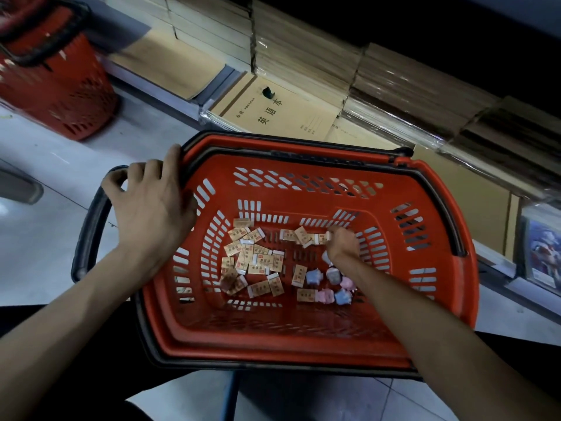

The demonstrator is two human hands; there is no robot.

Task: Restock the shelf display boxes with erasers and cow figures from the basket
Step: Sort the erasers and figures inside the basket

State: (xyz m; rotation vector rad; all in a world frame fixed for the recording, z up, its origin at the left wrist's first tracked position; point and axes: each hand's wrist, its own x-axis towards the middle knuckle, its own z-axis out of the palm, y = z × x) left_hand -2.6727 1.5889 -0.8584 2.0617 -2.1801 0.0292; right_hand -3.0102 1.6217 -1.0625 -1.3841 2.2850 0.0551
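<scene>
Bare forearms reach in from the lower edge. The right hand is down inside the red slotted plastic shopping basket, knuckles up, its fingers curled tight and pinching one white-ended eraser against the basket floor near the far wall. The left hand lies palm down across the basket's left corner, thumb laid along the dark rim, its bent fingers hooked over the folded-down black loop handle.

Small tan paper-sleeved rectangular erasers lie scattered flat and overlapping on the perforated floor, most in a loose heap at the left half, a few in a row by the right hand. Small pastel blue and pink cow figures, rounded and glossy, cluster just beside the right forearm at the near side.

Beyond the basket, shrink-wrapped stacks of kraft-covered exercise books fill the low shelf. A second red slotted basket stands at the upper left on the pale tiled floor.
</scene>
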